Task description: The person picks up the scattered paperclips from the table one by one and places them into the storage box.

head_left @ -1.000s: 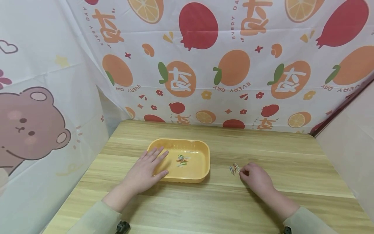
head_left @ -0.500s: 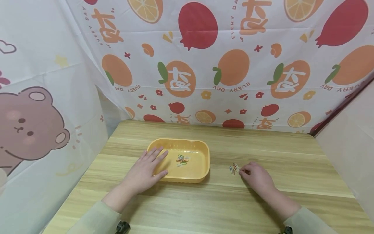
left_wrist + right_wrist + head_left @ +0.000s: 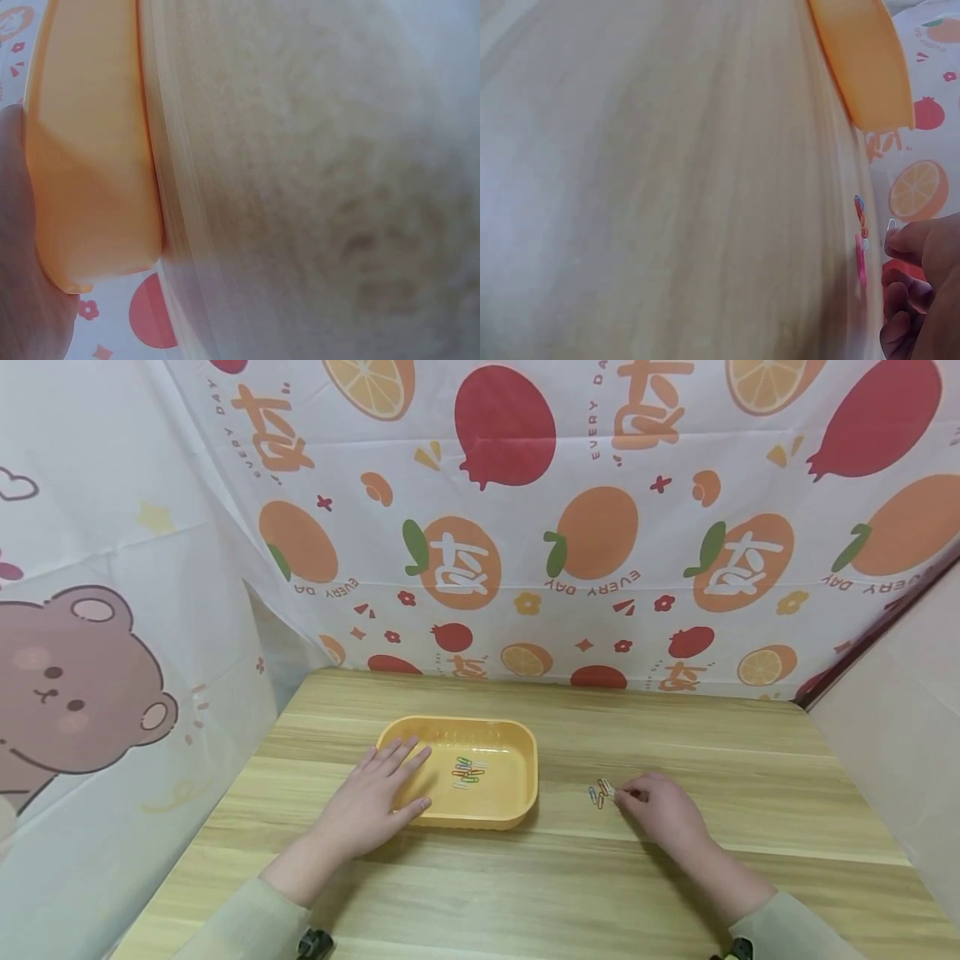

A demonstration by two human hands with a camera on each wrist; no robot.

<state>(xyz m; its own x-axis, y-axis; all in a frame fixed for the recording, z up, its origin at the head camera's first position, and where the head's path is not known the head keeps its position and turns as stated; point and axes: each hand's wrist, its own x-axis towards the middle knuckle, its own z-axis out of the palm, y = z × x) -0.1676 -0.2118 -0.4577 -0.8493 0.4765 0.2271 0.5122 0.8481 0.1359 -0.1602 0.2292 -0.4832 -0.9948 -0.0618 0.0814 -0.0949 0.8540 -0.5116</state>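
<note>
A yellow-orange plastic tray (image 3: 480, 817) stands left of the middle of the table. Several coloured paper clips (image 3: 467, 770) lie in it. My left hand (image 3: 367, 806) rests over the tray's left end, fingers spread and nearly straight; the left wrist view shows it against the tray's side (image 3: 94, 150). To the right of the tray, my right hand (image 3: 663, 814) pinches a whitish paper clip (image 3: 891, 224) between thumb and fingers. Beside its fingertips lies a small group of paper clips (image 3: 600, 793), blue, red and white. Something pink (image 3: 860, 259) lies below that hand in the right wrist view.
The wood-grain table (image 3: 480, 893) reaches back to a fruit-print cloth (image 3: 525, 552). A white cloth with a bear print (image 3: 82, 685) hangs at the left. A pale panel (image 3: 892, 718) stands along the right side.
My right hand has shifted very slightly up and right, beside the small group of paper clips. My left hand and the tray stay in place.
</note>
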